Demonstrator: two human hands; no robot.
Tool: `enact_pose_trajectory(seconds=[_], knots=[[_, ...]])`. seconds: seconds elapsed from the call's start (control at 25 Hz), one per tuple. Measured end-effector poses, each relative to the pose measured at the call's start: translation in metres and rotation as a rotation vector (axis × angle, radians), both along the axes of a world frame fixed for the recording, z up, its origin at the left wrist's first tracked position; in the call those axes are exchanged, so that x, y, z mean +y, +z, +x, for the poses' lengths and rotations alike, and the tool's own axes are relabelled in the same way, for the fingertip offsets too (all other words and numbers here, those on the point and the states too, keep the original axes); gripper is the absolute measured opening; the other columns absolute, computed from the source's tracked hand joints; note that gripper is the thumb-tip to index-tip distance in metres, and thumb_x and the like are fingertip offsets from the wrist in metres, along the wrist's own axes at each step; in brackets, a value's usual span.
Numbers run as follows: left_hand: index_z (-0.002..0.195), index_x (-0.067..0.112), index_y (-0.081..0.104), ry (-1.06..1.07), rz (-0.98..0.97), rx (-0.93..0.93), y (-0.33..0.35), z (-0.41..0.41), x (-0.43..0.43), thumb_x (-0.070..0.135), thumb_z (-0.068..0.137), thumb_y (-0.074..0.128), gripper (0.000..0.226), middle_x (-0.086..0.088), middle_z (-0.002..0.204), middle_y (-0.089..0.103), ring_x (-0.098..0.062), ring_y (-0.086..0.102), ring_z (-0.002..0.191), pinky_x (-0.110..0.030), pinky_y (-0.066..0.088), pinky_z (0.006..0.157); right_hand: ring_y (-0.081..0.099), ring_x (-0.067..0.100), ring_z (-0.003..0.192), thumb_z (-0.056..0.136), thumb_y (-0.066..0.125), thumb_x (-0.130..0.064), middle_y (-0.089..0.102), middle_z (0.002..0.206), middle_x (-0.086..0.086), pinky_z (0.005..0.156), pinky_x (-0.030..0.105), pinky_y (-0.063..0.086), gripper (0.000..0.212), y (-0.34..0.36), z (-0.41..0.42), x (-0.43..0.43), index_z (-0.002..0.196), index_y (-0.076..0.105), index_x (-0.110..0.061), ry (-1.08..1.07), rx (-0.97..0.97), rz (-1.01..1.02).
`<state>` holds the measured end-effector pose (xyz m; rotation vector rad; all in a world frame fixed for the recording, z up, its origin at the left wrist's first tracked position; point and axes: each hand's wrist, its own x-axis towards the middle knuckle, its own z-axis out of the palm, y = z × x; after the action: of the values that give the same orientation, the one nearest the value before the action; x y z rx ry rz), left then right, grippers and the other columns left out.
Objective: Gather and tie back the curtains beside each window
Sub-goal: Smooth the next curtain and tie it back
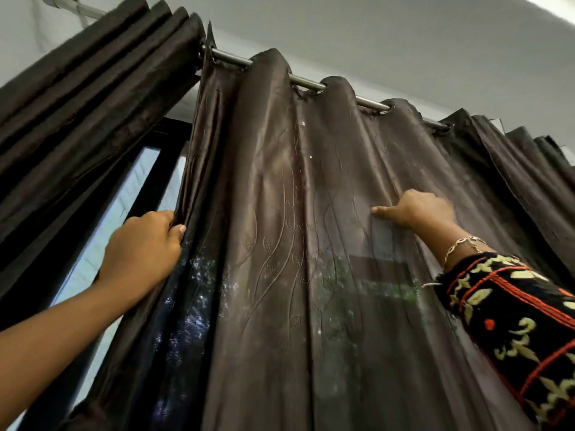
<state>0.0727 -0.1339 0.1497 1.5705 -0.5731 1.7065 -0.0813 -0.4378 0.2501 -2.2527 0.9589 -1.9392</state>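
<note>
A dark brown sheer curtain with stitched wavy lines hangs spread across the window from a metal rod. My left hand grips the curtain's left edge, fingers curled round the fabric. My right hand holds a fold of the same curtain further right, thumb sticking out to the left. A second dark brown curtain is bunched in tight pleats at the upper left on the same rod.
The black window frame and bright glass show in the gap left of my left hand. More pleats of curtain hang at the far right. White wall and ceiling lie above the rod.
</note>
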Motion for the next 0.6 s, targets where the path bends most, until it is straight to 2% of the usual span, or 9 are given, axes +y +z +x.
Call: enact_pose_trajectory(seconds=[0.12,0.2,0.32,0.48,0.6], knots=[[0.059,0.007,0.041,0.006,-0.014,-0.006,-0.001,0.005,0.001,0.015,0.09,0.052,0.034,-0.016,0.059,0.048,-0.042,0.052,0.073,-0.036,0.031,0.058,0.053,0.04,0.109,0.092,0.049,-0.026,0.056,0.121,0.023,0.082,0.036,0.044,0.035,-0.008,0.018,0.001,0.115,0.054,0.0,0.099,-0.019,-0.079],[0.075,-0.003,0.055,0.032,-0.028,-0.001,-0.002,0.009,0.005,0.015,0.09,0.052,0.024,-0.027,0.073,0.059,-0.047,0.055,0.081,-0.038,0.032,0.061,0.055,0.04,0.105,0.092,0.046,-0.015,0.058,0.116,0.025,0.076,0.035,0.042,0.026,-0.01,0.034,0.02,0.109,0.055,0.003,0.139,-0.051,-0.192],[0.087,-0.006,0.06,0.096,-0.025,0.021,-0.005,0.014,0.014,0.015,0.09,0.052,0.023,-0.033,0.083,0.061,-0.048,0.056,0.085,-0.042,0.037,0.064,0.054,0.041,0.106,0.092,0.045,-0.012,0.058,0.115,0.025,0.08,0.038,0.044,0.024,-0.008,0.059,0.059,0.108,0.056,0.002,0.193,-0.054,-0.326],[0.082,-0.007,0.058,0.101,-0.007,-0.004,-0.007,0.02,0.021,0.014,0.09,0.052,0.024,-0.032,0.079,0.061,-0.048,0.057,0.081,-0.043,0.039,0.065,0.052,0.039,0.111,0.091,0.042,-0.012,0.056,0.121,0.022,0.088,0.038,0.043,0.028,0.002,0.087,0.117,0.114,0.055,0.0,0.385,-0.05,-0.346],[0.078,-0.006,0.056,0.068,-0.011,-0.023,-0.006,0.022,0.02,0.015,0.091,0.051,0.025,-0.029,0.073,0.059,-0.047,0.056,0.077,-0.042,0.039,0.062,0.052,0.038,0.111,0.092,0.042,-0.015,0.057,0.12,0.02,0.086,0.035,0.043,0.027,0.006,0.105,0.168,0.111,0.056,-0.001,0.546,-0.016,-0.423]])
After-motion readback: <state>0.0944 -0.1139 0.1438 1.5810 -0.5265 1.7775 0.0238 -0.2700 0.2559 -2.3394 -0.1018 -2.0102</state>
